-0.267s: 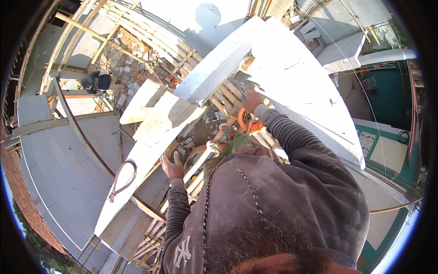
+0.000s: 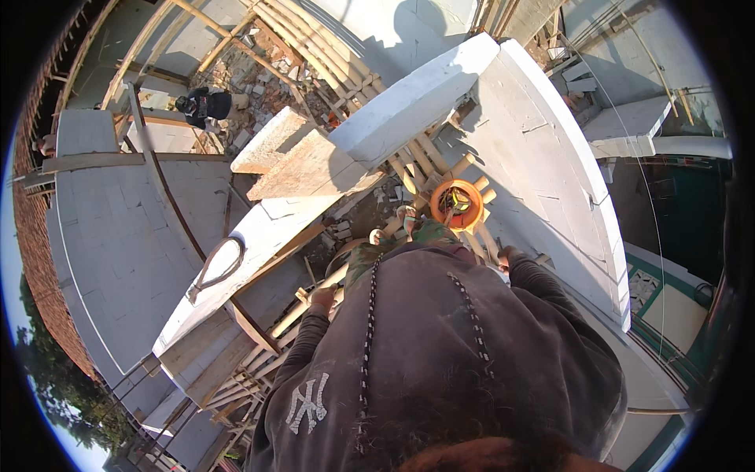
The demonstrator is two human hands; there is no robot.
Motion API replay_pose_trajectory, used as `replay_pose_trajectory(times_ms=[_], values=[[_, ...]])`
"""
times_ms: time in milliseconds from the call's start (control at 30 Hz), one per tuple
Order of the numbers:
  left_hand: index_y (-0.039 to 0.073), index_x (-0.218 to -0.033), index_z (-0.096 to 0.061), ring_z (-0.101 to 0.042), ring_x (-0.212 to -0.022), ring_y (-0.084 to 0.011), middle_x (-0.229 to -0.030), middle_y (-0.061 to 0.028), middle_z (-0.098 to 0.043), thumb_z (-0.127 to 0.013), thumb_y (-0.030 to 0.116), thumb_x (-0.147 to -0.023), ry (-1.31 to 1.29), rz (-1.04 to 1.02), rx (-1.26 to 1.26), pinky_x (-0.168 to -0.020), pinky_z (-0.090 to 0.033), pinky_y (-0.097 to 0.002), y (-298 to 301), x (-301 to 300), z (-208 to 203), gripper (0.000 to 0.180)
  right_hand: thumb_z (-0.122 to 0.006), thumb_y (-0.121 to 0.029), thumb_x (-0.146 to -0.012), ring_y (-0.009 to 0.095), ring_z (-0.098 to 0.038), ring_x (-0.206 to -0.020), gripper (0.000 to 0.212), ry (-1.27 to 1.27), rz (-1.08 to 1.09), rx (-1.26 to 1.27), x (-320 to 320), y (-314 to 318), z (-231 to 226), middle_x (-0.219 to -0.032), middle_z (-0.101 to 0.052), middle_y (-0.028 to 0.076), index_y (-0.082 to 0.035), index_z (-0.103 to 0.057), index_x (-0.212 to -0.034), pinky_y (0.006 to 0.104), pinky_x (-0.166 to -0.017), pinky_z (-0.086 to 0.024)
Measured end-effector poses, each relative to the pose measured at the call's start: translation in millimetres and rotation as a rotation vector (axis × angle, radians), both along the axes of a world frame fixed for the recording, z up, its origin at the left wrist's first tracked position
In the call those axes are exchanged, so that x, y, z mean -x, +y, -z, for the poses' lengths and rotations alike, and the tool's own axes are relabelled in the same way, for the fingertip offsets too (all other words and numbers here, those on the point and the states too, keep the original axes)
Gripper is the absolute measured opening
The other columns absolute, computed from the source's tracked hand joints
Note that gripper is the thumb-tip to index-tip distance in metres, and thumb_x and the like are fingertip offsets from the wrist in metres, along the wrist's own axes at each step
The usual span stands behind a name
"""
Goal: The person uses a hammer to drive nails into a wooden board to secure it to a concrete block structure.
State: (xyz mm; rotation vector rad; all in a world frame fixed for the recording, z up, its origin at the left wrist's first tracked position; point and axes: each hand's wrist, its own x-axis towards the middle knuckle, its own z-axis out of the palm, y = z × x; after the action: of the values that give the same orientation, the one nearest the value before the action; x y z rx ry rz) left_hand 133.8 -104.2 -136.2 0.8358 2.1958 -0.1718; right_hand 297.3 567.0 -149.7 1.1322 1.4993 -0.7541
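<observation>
My left hand hangs low beside my left thigh, next to pale bamboo poles; its fingers are too dark and small to read. On the other side, my right hand is down close to my hip, near the inner side of the white block wall. Its fingers are partly hidden, and nothing can be made out in them. Ahead of it an orange bucket stands on bamboo poles, with something yellowish and stick-like inside. My sandalled feet show beside the bucket.
A wall top runs along my left, bearing a looped brown cord. A cross wall stands ahead. Rubble and another person are below at the far left. A thin wire crosses the right side.
My right hand has drawn back from beyond the bucket to my hip. My left hand, open with spread fingers before, has dropped beside my thigh. The bucket now shows fully, and the view has shifted.
</observation>
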Motion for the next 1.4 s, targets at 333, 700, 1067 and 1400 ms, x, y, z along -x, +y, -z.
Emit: replay_pose_trajectory(times_ms=[333,700,1067,1400], values=[[0.009,-0.118,-0.074,-0.072,-0.092,-0.0260,-0.102,-0.0112,-0.077,-0.061,0.033,-0.104,-0.053,-0.945,-0.326,-0.081,-0.055,-0.0396,38,90,-35,0.030,-0.057,-0.018,-0.099,0.020,-0.065,-0.068,0.017,0.155,0.765,0.144,-19,-50,21,-0.079,-0.066,0.007,-0.008,-0.067,-0.090,0.0410,-0.062,-0.053],[0.002,-0.124,-0.067,-0.071,-0.091,-0.0195,-0.115,-0.0071,-0.074,-0.070,0.044,-0.100,-0.420,-1.279,-0.433,-0.071,-0.053,-0.0348,37,75,-37,0.048,-0.055,-0.022,-0.104,0.021,-0.068,-0.061,0.028,0.418,0.483,0.223,39,-132,-49,-0.090,-0.073,0.015,0.002,-0.068,-0.113,0.0389,-0.052,-0.060],[0.001,-0.126,-0.067,-0.071,-0.081,-0.0278,-0.102,-0.0126,-0.073,-0.071,0.037,-0.099,-0.470,-1.133,-0.019,-0.061,-0.052,-0.0394,-60,115,-6,0.045,-0.060,-0.025,-0.099,0.027,-0.078,-0.089,0.024,0.390,-0.989,0.305,-170,-274,25,-0.098,-0.079,0.006,-0.011,-0.077,-0.107,0.0417,-0.071,-0.061],[0.001,-0.117,-0.070,-0.066,-0.087,-0.0136,-0.106,-0.0059,-0.072,-0.071,0.024,-0.101,-0.553,-0.936,-0.434,-0.078,-0.055,-0.0296,114,167,21,0.028,-0.063,-0.031,-0.100,0.039,-0.071,-0.102,0.037,0.429,-0.269,-0.204,-123,-240,65,-0.114,-0.074,0.017,-0.017,-0.068,-0.134,0.0460,-0.092,-0.056]])
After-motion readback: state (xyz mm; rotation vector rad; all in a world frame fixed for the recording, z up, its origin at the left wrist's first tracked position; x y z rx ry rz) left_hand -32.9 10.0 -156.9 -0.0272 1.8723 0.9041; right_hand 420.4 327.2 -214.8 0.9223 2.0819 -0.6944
